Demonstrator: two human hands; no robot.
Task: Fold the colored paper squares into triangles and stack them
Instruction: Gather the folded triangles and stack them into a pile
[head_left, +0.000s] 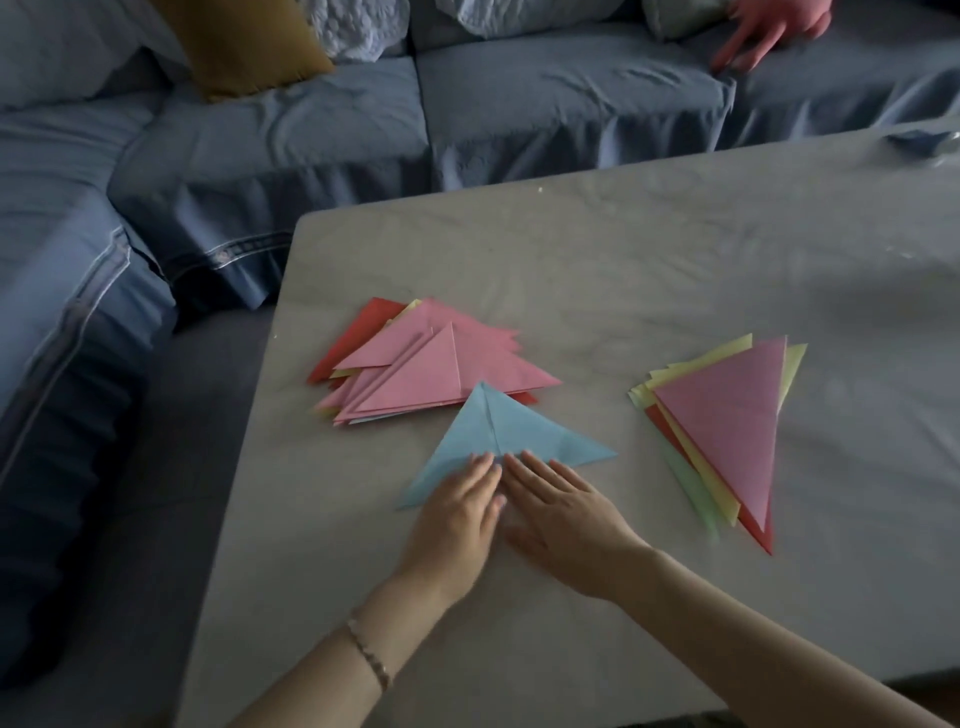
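Triangle of blue paper (519, 421) flat on the grey table (675, 249), a centre crease showing. On the blue paper's near edge, left hand (457, 514) and right hand (566, 512) side by side, palms down, fingers straight, pressing, nothing gripped. Just beyond the blue paper, under its tip, a pink-topped stack (441, 364) of folded triangles. Right of the blue paper, apart from it, a second stack (727, 415), pink over yellow, red and green.
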